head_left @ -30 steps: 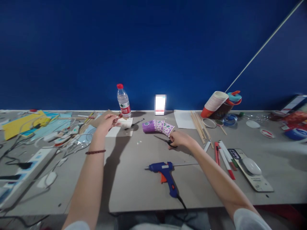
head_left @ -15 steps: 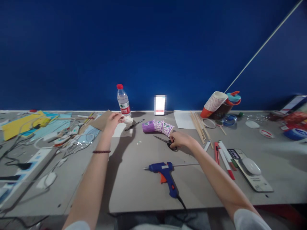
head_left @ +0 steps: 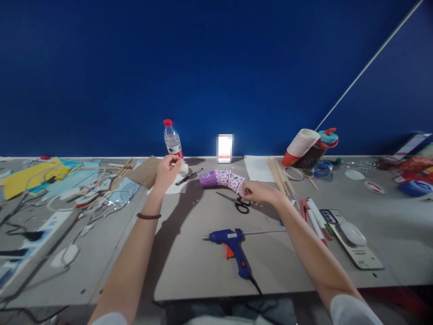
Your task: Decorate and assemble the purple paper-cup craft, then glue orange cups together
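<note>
My left hand (head_left: pixel 169 170) is raised beside the water bottle (head_left: pixel 173 143), its fingertips pinched together in front of a crumpled white tissue (head_left: pixel 183 169); what is between them is too small to make out. A purple fish made of paper cups (head_left: pixel 219 178), drawn with white scales, lies at the middle of the table. Curled fingers of my right hand (head_left: pixel 259 192) close at the fish's right end. Just below them lie black-handled scissors (head_left: pixel 241 204), free of the hand. A black craft knife (head_left: pixel 188 177) rests on white paper right of my left hand.
Nearer me lies a blue glue gun (head_left: pixel 226 237) with its cord over the table edge. On the right are wooden sticks (head_left: pixel 279 178), stacked paper cups (head_left: pixel 301 146), markers (head_left: pixel 316 216) and a phone (head_left: pixel 358 248) under a white mouse. Cables and a power strip (head_left: pixel 37 248) crowd the left.
My right hand has let go of the scissors and moved slightly up and right to the fish's end. My left hand has shifted right, closer to the tissue and bottle.
</note>
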`<state>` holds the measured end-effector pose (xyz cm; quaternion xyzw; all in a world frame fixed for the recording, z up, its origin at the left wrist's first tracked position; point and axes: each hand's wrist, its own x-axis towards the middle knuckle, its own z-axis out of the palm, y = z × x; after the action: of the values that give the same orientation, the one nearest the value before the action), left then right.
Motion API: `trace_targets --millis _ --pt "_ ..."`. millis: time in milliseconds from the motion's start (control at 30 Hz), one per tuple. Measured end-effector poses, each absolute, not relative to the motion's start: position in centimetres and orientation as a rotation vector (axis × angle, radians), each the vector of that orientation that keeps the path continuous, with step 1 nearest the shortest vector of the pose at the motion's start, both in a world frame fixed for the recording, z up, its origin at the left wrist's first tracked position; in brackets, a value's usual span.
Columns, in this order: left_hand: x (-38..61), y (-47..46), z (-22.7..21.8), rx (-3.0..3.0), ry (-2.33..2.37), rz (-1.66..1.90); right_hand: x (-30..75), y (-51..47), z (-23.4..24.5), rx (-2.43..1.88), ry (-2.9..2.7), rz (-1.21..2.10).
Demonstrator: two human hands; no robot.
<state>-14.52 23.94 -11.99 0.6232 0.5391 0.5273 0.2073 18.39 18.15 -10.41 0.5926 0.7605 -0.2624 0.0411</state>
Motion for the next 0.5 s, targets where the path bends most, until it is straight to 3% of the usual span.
trace_targets --millis 267,500 --pt "-9.8 20.5 -8.5 1.6 1.194 1.276 25.4 17.5 -6.3 2.238 2.352 -0.608" --pt "-7.5 18.8 -8.3 1.558 1.001 1.101 30.0 16.3 -9.9 2.39 2.202 -0.321"
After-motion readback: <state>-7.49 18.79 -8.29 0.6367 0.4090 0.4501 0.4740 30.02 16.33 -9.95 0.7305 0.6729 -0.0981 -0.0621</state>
